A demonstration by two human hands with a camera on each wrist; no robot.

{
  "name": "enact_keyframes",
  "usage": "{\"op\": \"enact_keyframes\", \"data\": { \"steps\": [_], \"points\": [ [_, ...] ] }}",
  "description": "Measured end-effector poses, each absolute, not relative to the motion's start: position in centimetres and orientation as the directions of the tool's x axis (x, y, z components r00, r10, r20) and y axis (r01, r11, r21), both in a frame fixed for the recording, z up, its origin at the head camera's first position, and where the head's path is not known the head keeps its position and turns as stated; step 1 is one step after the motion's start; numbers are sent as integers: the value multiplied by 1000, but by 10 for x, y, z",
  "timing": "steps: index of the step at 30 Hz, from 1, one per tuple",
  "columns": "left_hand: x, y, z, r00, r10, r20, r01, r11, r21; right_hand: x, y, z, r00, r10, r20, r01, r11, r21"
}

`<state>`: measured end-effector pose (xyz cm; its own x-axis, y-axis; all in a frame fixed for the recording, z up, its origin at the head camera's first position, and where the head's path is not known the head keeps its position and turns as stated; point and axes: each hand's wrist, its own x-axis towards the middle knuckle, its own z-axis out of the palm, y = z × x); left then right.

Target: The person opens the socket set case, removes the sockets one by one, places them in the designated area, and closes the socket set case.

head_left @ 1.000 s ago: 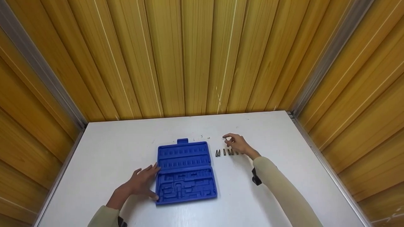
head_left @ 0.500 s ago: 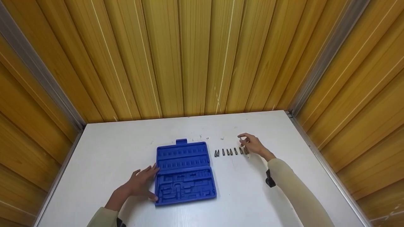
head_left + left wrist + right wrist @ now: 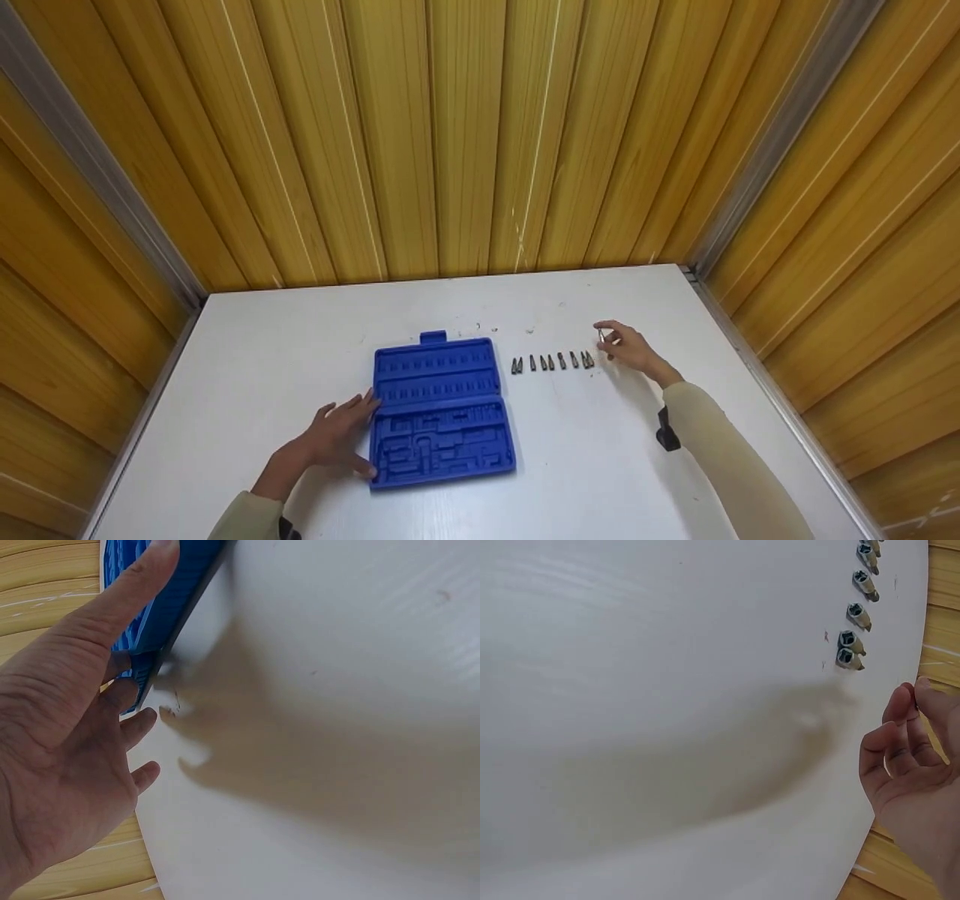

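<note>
A blue plastic tool case lies unfolded on the white table, its moulded recesses facing up. Along its left side my left hand is spread, fingertips near the hinge and thumb at the near corner. The left wrist view shows that thumb straight on the case's rim. To the right, my right hand pinches a small silvery socket bit between thumb and fingertips, upright above the table. In the right wrist view the fingers mostly hide it. A row of several socket bits lies between case and hand.
The white table reaches back to yellow wood-look panels. Grey metal posts stand at the corners. Small dark marks or crumbs dot the tabletop behind the row.
My right hand has moved right, past the end of the row, with the small bit still pinched; the row's right end is now uncovered. The left hand stays at the case.
</note>
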<state>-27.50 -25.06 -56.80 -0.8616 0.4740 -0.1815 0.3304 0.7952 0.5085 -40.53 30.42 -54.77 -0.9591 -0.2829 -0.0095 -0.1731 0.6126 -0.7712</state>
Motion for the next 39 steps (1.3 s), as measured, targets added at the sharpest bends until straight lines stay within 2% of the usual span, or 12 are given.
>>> {"op": "enact_keyframes", "data": {
  "steps": [14, 31, 39],
  "points": [
    [-276, -252, -570, -865, 474, -165, 345, 800, 491, -399, 335, -562, -957, -272, 104, -268, 685, -677],
    [-273, -249, -571, -861, 480, -170, 338, 789, 513, -388, 322, -580, -972, -233, -5, -171, 727, -666],
    [-272, -251, -569, -867, 469, -170, 316, 781, 539, -393, 312, -584, -957, -289, 18, -233, 730, -642]
  ]
}}
